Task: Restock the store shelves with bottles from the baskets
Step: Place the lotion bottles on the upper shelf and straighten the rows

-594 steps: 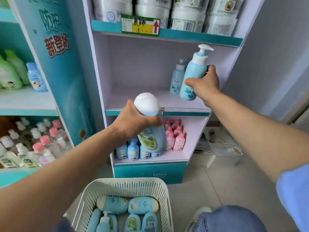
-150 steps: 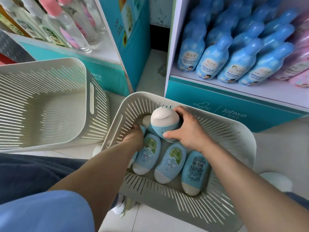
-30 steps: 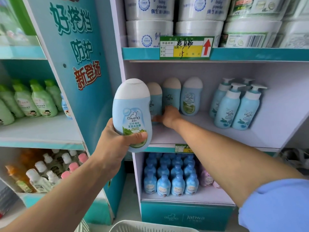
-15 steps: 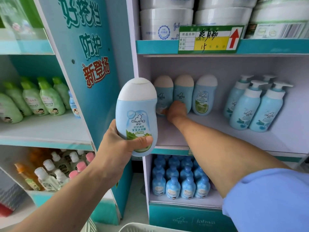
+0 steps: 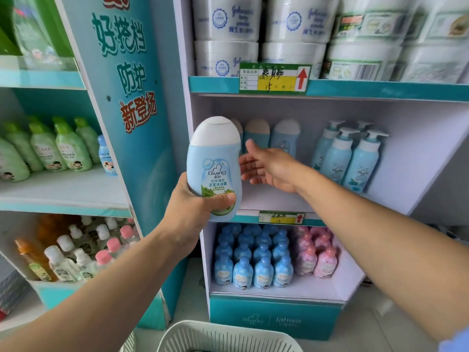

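Note:
My left hand point(image 5: 193, 207) grips a light-blue bottle point(image 5: 214, 168) with a white cap, upright, in front of the middle shelf's point(image 5: 269, 199) left end. My right hand point(image 5: 269, 166) is open just to the bottle's right, palm toward it, fingers spread, holding nothing. Behind it, three matching bottles point(image 5: 284, 138) stand in a row at the back of that shelf, the leftmost mostly hidden by the held bottle. Three blue pump bottles point(image 5: 347, 156) stand further right on that shelf. A white slatted basket's point(image 5: 228, 336) rim shows at the bottom edge.
White powder tubs point(image 5: 228, 26) fill the shelf above, with a price tag point(image 5: 274, 78). Small blue bottles point(image 5: 253, 260) and small pink bottles point(image 5: 314, 255) fill the shelf below. A teal divider panel point(image 5: 127, 123) separates a left unit holding green bottles point(image 5: 61, 146) and clear bottles point(image 5: 83, 252).
My right hand has let go of the bottle at the shelf's back and drawn back toward me, open. The held bottle stays in my left hand, now nearer the shelf's left end.

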A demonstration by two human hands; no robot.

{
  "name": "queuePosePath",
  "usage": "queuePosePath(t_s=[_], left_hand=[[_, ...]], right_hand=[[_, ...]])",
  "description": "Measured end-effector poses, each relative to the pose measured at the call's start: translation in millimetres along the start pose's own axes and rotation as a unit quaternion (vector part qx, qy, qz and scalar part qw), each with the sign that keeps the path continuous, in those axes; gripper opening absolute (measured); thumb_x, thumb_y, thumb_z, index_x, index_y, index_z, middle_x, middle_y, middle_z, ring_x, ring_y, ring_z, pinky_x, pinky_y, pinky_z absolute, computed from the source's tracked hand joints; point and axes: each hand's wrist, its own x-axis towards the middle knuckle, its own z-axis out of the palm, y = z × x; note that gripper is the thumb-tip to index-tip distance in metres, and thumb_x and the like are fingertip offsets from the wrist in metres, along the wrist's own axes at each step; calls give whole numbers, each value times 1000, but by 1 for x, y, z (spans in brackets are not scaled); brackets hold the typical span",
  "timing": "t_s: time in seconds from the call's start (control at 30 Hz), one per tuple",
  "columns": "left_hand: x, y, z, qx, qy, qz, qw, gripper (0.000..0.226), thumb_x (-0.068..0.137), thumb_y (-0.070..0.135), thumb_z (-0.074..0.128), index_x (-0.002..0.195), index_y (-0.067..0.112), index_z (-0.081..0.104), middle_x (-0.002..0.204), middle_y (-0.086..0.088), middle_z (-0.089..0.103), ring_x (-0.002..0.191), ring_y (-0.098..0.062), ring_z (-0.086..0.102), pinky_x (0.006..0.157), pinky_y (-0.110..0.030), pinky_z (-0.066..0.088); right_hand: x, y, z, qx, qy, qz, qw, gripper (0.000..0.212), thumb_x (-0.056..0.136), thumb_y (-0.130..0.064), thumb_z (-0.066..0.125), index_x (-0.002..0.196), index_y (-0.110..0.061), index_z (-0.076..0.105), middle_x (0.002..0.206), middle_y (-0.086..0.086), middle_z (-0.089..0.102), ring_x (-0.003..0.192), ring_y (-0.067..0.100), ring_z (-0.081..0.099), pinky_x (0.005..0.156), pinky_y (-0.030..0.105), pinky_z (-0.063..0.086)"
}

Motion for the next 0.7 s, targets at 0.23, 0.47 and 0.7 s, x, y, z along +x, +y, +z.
queuePosePath(t_s=[0.23,0.47,0.7], left_hand=[[2,5,42,8,-13,-5,1000,79,52,4,85,122,7,51,106,-12,70,98,-30,68,86,-42,56],[23,11,55,30,26,-17,999,64,71,-6,76,125,6,43,113,-11,63,105,-29,62,89,-37,53],[26,14,37,145,66,46,986,43,85,-12,55,119,14,50,99,11,55,91,-1,55,64,-1,44]], right_hand=[[-57,-19,-25,8,-76,-35,996,30,70,-29,72,97,-18,63,89,-1,67,82,15,60,72,26,45],[-34,-18,-21,-73,16,-52,996,38,75,-11,76,110,-13,63,95,0,69,92,17,63,72,26,50],[35,15,-6,-111,114,-30,987,53,72,-13,81,120,-11,59,117,7,66,104,21,62,89,36,53]])
